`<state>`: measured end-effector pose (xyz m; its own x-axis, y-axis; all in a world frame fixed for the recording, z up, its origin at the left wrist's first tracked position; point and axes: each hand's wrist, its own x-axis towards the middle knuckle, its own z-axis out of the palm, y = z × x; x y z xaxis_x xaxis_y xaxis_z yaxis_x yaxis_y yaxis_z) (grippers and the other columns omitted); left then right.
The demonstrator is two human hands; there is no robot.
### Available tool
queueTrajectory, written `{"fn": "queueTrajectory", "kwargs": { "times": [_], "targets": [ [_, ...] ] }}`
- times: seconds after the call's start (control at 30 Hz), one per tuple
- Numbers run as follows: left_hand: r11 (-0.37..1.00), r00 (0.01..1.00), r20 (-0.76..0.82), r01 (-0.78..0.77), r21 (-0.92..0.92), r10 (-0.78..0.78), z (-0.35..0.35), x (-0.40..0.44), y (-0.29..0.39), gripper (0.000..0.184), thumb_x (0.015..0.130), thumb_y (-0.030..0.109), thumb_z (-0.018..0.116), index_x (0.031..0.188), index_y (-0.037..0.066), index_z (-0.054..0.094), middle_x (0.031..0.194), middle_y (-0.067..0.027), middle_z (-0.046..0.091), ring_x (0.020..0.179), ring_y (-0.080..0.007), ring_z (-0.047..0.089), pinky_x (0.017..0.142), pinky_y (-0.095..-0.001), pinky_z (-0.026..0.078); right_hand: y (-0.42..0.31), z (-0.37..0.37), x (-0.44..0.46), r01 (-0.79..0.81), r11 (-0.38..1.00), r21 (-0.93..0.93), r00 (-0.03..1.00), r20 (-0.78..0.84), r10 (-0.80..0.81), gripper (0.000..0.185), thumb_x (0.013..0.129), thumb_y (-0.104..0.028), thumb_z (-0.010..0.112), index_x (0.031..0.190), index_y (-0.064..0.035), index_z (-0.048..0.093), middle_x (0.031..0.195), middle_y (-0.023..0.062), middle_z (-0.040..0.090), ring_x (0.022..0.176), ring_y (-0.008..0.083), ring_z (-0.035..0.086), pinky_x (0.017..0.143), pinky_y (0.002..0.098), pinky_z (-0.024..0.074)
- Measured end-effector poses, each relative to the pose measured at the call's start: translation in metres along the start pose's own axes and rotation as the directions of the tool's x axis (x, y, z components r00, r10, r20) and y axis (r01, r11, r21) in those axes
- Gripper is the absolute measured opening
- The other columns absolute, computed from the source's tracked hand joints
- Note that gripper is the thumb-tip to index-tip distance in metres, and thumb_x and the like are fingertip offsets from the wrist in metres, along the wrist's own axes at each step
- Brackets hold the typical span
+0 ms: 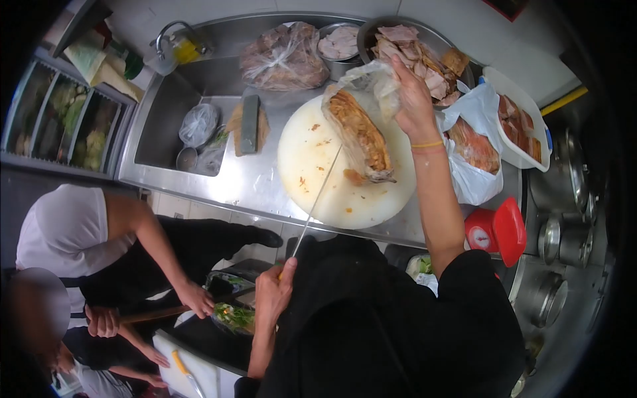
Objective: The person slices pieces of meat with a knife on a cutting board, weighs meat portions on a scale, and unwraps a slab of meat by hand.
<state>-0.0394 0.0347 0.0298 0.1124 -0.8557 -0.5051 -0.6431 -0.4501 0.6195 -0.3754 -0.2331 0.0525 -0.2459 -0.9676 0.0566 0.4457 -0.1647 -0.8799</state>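
My left hand (272, 292) is closed around the handle of a long thin knife (315, 205). The blade slants up across a round white cutting board (298, 159), and its tip reaches the side of a clear plastic bag (378, 83). My right hand (413, 99) grips the gathered top of this bag above the board. Inside the bag, and partly out of it, is a browned slab of meat (361, 132), tilted over the board. A small scrap of meat (355, 177) and several crumbs lie on the board.
Behind the board stand a bagged lump of meat (282, 56) and a metal bowl of meat pieces (405, 50). To the right are a white bag of meat (474, 146), a white tub (541, 156) and a red scale (481, 229). A sharpening stone (249, 126) lies left, near the sink (159, 126). Co-workers (66, 229) stand left.
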Motion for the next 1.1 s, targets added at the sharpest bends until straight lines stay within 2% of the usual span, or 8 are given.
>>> {"fn": "queueTrajectory", "kwargs": {
  "times": [0.13, 0.23, 0.37, 0.63, 0.73, 0.83, 0.93, 1.1],
  "targets": [
    [0.999, 1.0, 0.022, -0.023, 0.038, 0.022, 0.004, 0.005, 0.002, 0.061, 0.098, 0.053, 0.058, 0.086, -0.005, 0.071, 0.071, -0.0278, 0.063, 0.074, -0.0437, 0.066, 0.072, -0.0471, 0.05, -0.004, -0.002, -0.04, -0.092, 0.882, -0.462, 0.99, -0.136, 0.032, 0.034, 0.104, -0.031, 0.059, 0.113, -0.0005, 0.07, 0.101, -0.0021, 0.064, 0.089, 0.0067, 0.053, 0.084, 0.0235, 0.0449],
    [0.999, 1.0, 0.022, -0.019, 0.051, 0.018, 0.009, 0.009, 0.001, 0.061, 0.098, 0.054, 0.057, 0.087, -0.004, 0.072, 0.074, -0.0283, 0.065, 0.08, -0.0456, 0.068, 0.074, -0.0488, 0.051, 0.021, -0.037, -0.049, 0.104, 0.75, -0.653, 0.993, 0.022, -0.119, 0.038, 0.106, -0.031, 0.056, 0.118, 0.0029, 0.07, 0.106, -0.0008, 0.068, 0.095, 0.0059, 0.055, 0.089, 0.0244, 0.045],
    [0.998, 0.999, 0.035, -0.007, 0.065, 0.005, 0.011, 0.019, -0.004, 0.062, 0.098, 0.054, 0.057, 0.088, -0.005, 0.072, 0.073, -0.0273, 0.065, 0.078, -0.0448, 0.067, 0.075, -0.0478, 0.05, 0.007, -0.053, -0.052, 0.011, 0.902, -0.432, 0.994, -0.097, -0.058, 0.033, 0.104, -0.032, 0.06, 0.109, -0.0025, 0.073, 0.102, -0.0032, 0.069, 0.089, 0.0047, 0.056, 0.083, 0.022, 0.045],
    [0.999, 1.0, -0.015, -0.006, 0.047, 0.007, 0.004, 0.029, -0.003, 0.063, 0.098, 0.053, 0.057, 0.082, -0.007, 0.068, 0.063, -0.0235, 0.059, 0.063, -0.0345, 0.062, 0.067, -0.0444, 0.048, 0.016, -0.085, -0.087, -0.335, 0.913, -0.232, 0.935, -0.203, 0.292, 0.031, 0.099, -0.028, 0.065, 0.107, 0.0006, 0.072, 0.101, 0.0034, 0.071, 0.087, 0.0097, 0.064, 0.077, 0.0249, 0.0504],
    [0.999, 0.999, -0.028, -0.015, 0.04, 0.016, 0.007, 0.033, -0.003, 0.064, 0.098, 0.053, 0.057, 0.081, -0.007, 0.068, 0.062, -0.0236, 0.058, 0.062, -0.0336, 0.06, 0.066, -0.0446, 0.048, 0.029, -0.08, -0.098, -0.224, 0.914, -0.338, 0.972, -0.142, 0.186, 0.029, 0.1, -0.029, 0.064, 0.099, -0.001, 0.073, 0.093, -0.0012, 0.069, 0.08, 0.0063, 0.059, 0.071, 0.0237, 0.048],
    [0.999, 0.999, -0.037, -0.023, 0.032, 0.024, 0.011, 0.035, -0.003, 0.065, 0.098, 0.054, 0.057, 0.08, -0.008, 0.067, 0.062, -0.0236, 0.057, 0.061, -0.0319, 0.059, 0.066, -0.0446, 0.047, 0.045, -0.089, -0.089, -0.15, 0.766, -0.625, 0.981, 0.001, 0.193, 0.033, 0.101, -0.03, 0.063, 0.091, -0.0006, 0.072, 0.083, -0.0059, 0.064, 0.075, 0.0033, 0.052, 0.066, 0.0222, 0.0436],
    [0.999, 0.997, -0.057, -0.046, 0.023, 0.047, 0.018, 0.039, -0.012, 0.066, 0.098, 0.054, 0.057, 0.079, -0.008, 0.066, 0.06, -0.0223, 0.056, 0.059, -0.0281, 0.056, 0.064, -0.0439, 0.046, 0.034, -0.059, -0.092, -0.007, 0.782, -0.624, 0.99, 0.106, 0.094, 0.037, 0.103, -0.031, 0.061, 0.086, 0.0002, 0.069, 0.077, -0.008, 0.059, 0.072, 0.0025, 0.047, 0.064, 0.0215, 0.0403],
    [0.999, 0.999, -0.042, -0.02, -0.028, 0.018, 0.018, 0.034, -0.006, 0.066, 0.098, 0.054, 0.057, 0.078, -0.008, 0.065, 0.059, -0.0195, 0.054, 0.058, -0.0238, 0.05, 0.062, -0.0423, 0.045, 0.072, -0.069, -0.077, -0.002, 0.817, -0.577, 0.985, 0.141, 0.102, 0.04, 0.104, -0.032, 0.059, 0.085, 0.0017, 0.066, 0.076, -0.0065, 0.057, 0.075, 0.0034, 0.047, 0.066, 0.0227, 0.0423]
  ]
}}
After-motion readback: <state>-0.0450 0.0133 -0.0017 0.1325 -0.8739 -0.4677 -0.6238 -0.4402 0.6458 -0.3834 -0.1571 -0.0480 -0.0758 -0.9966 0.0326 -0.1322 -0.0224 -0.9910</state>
